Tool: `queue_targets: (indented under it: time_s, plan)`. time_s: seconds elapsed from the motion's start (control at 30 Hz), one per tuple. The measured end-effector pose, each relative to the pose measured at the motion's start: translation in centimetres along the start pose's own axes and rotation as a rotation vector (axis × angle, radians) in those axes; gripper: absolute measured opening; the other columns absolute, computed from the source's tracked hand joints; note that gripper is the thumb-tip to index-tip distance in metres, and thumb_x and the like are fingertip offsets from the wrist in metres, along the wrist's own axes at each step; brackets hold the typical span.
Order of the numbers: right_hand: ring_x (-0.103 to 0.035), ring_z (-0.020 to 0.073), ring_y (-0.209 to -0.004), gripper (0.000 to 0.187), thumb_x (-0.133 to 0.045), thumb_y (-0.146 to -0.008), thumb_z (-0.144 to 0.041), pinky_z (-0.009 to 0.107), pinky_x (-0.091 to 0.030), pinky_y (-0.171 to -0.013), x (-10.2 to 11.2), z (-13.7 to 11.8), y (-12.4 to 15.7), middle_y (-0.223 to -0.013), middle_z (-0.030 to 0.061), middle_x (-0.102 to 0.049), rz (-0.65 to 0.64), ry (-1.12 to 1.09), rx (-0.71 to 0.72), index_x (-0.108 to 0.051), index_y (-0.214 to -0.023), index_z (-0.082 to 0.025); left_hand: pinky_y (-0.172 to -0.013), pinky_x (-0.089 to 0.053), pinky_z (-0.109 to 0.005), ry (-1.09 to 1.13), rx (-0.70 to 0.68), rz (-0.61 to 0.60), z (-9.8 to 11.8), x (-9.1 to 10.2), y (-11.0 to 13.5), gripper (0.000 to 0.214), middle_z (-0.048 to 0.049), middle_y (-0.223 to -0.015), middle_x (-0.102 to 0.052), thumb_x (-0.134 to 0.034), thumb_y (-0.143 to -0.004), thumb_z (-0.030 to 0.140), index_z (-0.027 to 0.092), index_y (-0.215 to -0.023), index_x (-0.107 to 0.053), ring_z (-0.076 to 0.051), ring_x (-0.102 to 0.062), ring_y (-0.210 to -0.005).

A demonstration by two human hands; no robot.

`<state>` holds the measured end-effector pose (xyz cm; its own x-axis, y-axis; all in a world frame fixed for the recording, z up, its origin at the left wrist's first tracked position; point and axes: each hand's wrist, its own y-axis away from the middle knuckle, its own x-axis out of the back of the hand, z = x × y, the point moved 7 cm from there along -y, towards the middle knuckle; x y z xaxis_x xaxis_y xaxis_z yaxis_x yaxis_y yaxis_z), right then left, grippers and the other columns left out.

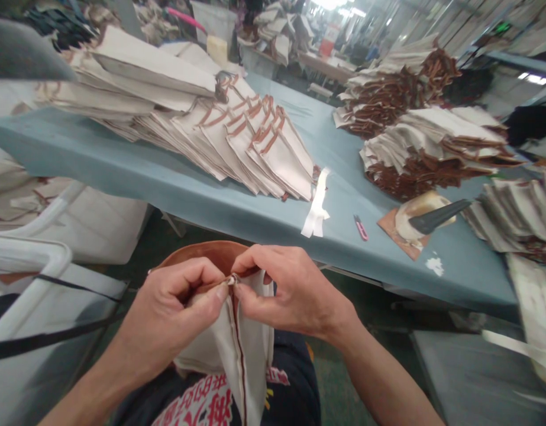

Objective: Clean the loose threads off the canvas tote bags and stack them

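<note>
A cream fabric bag piece (210, 343) with brown trim and a dark-edged seam hangs over my lap. Both hands pinch its top edge where the seam ends. My left hand (179, 296) grips the edge from the left, thumb and index finger closed. Close against it, my right hand (290, 290) pinches the same spot from the right. Behind the hands curves the brown inner band (202, 253) of the piece. A small folded bit of fabric shows between the fingertips; its details are too small to tell.
Stacked cream pieces (264, 142) lie on the blue-covered table (343, 195). White strips (317, 207), pink thread snips (360, 228) and a glue pot with a dark-handled brush (432, 219) sit nearer. More brown-edged stacks (414, 154) are at right, a white bin (99, 225) at left.
</note>
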<state>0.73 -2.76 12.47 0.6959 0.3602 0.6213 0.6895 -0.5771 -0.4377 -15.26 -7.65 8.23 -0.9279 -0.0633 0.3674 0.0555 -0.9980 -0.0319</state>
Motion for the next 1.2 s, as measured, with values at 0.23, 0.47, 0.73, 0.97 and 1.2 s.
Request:
queue_targets:
  time_s: [0.23,0.47,0.73,0.97,1.2]
  plan:
    - [-0.070,0.0135,-0.070,0.012,-0.061,-0.091,-0.016,0.024,-0.051,-0.071,-0.3,0.3,0.1,-0.081,0.0011,-0.081,-0.010,0.019,-0.051,-0.071,-0.087,-0.021,-0.051,-0.044,-0.020,-0.153,-0.174,0.041,1.1,0.7,0.5,0.023,0.0069,-0.057,-0.067,-0.066,-0.091,0.030,0.024,-0.071,-0.076,-0.012,-0.056,-0.049]
    - [-0.055,0.0103,-0.060,0.008,-0.064,-0.092,-0.020,0.023,-0.045,-0.065,-0.6,1.6,0.0,-0.074,-0.0037,-0.071,-0.110,-0.139,-0.218,-0.071,-0.088,-0.021,-0.064,-0.051,-0.022,-0.355,-0.434,0.035,3.7,1.2,0.4,0.014,0.0045,-0.075,-0.083,-0.068,-0.091,0.022,0.026,-0.087,-0.080,-0.013,-0.072,-0.061]
    - [-0.051,0.0103,-0.061,0.005,-0.065,-0.090,-0.020,0.025,-0.040,-0.064,-1.0,1.4,0.1,-0.072,-0.0051,-0.066,-0.127,-0.127,-0.253,-0.067,-0.085,-0.022,-0.051,-0.039,-0.021,-0.378,-0.467,0.006,4.7,0.8,-0.2,0.025,0.0052,-0.060,-0.073,-0.061,-0.092,0.023,0.022,-0.076,-0.081,-0.008,-0.057,-0.044]
    - [-0.056,0.0103,-0.064,0.011,-0.067,-0.096,-0.028,0.022,-0.048,-0.062,-2.3,2.5,-0.2,-0.078,-0.0041,-0.069,-0.251,-0.449,-0.358,-0.064,-0.087,-0.021,-0.043,-0.041,-0.017,0.204,0.116,-0.139,-0.7,-0.3,-0.5,0.029,0.0037,-0.055,-0.066,-0.073,-0.085,0.043,0.021,-0.067,-0.073,-0.011,-0.053,-0.046]
    - [-0.077,0.0201,-0.101,0.006,-0.069,-0.104,-0.020,0.032,-0.059,-0.089,0.1,0.4,0.4,-0.109,0.0089,-0.085,0.079,0.059,0.049,-0.074,-0.102,-0.020,-0.045,-0.041,-0.014,0.078,0.056,-0.040,-0.7,0.4,0.6,0.028,0.0039,-0.061,-0.069,-0.070,-0.094,0.038,0.019,-0.075,-0.079,-0.010,-0.055,-0.052]
